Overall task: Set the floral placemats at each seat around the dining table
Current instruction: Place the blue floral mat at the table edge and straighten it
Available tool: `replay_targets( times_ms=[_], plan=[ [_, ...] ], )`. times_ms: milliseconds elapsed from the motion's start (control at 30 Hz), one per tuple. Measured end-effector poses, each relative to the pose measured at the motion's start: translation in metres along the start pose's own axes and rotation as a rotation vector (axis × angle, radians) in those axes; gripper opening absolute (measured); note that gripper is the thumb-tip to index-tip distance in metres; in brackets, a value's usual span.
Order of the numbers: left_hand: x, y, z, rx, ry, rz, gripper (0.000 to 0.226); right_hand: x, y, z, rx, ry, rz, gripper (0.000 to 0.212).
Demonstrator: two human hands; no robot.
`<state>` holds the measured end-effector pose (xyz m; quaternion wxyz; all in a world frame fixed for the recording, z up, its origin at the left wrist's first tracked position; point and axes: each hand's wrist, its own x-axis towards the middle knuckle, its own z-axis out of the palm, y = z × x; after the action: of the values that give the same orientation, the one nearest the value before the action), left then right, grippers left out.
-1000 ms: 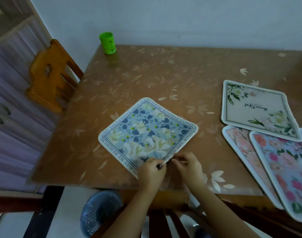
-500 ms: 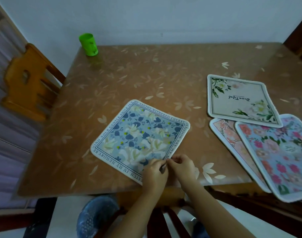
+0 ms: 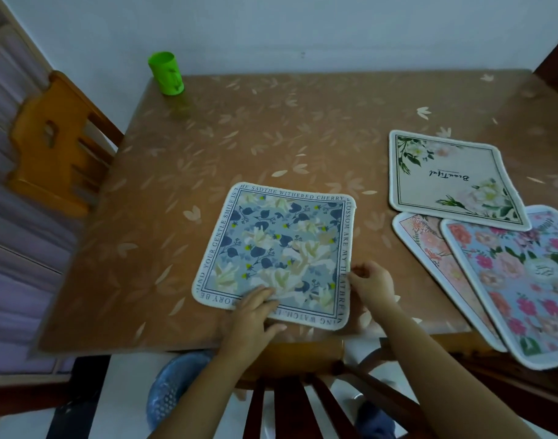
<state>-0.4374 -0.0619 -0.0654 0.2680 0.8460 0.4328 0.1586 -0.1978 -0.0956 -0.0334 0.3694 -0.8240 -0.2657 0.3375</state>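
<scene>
Centre placemat [image 3: 277, 255] on table [image 3: 271, 128], by near edge. Left hand [image 3: 252, 318] on its near edge, right hand [image 3: 372, 283] at its right edge. Three other placemats [image 3: 509, 264] overlapping at right. Cup [image 3: 166, 74] at far-left corner. Chair [image 3: 59, 144] left of table.

The brown table [image 3: 271, 122], its cover strewn with pale leaves, has a green cup [image 3: 166, 73] standing at eleven o'clock. A blue placemat [image 3: 277, 248] lies flat at six. Round at three to four o'clock, a cream placemat [image 3: 445, 175] overlaps a peach placemat [image 3: 429, 245] and a rose placemat [image 3: 518, 280], both overhanging the near edge.
</scene>
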Motion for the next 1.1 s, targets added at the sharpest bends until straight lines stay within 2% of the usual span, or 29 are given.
replay_targets(
  times_ms=[100, 233, 300, 367, 500, 567, 733, 833, 933, 1100],
  plan=[
    [0.002, -0.007, -0.005, 0.051, 0.047, 0.023, 0.047, 0.007, 0.002, -0.003, -0.114, -0.003, -0.064, 0.005],
    [0.007, -0.010, -0.008, 0.074, 0.049, 0.039, 0.045, -0.002, 0.007, 0.004, -0.215, 0.053, -0.163, 0.011],
    [0.006, -0.012, -0.008, 0.079, 0.051, 0.060, 0.044, -0.012, 0.009, 0.010, -0.293, 0.068, -0.248, 0.022],
    [0.006, -0.014, -0.008, 0.081, 0.061, 0.070, 0.043, -0.024, 0.009, 0.019, -0.326, -0.008, -0.334, 0.031],
    [0.004, -0.014, -0.010, 0.059, 0.065, 0.069, 0.041, -0.047, 0.011, 0.043, -0.414, -0.270, -0.520, 0.034],
    [0.002, -0.015, -0.011, 0.063, 0.068, 0.070, 0.039, -0.053, 0.014, 0.051, -0.507, -0.312, -0.633, 0.039],
    [-0.001, -0.019, -0.012, 0.083, 0.087, 0.045, 0.038, -0.051, 0.014, 0.052, -0.602, -0.273, -0.754, 0.044],
    [0.000, -0.017, -0.013, 0.108, 0.092, 0.060, 0.038, -0.051, 0.010, 0.049, -0.612, -0.287, -0.801, 0.037],
    [0.003, -0.015, -0.014, 0.109, 0.100, 0.078, 0.034, -0.046, 0.008, 0.041, -0.542, -0.207, -0.830, 0.022],
    [0.007, -0.013, -0.015, 0.120, 0.101, 0.091, 0.028, -0.035, 0.003, 0.025, -0.587, -0.202, -0.862, 0.025]
  ],
)
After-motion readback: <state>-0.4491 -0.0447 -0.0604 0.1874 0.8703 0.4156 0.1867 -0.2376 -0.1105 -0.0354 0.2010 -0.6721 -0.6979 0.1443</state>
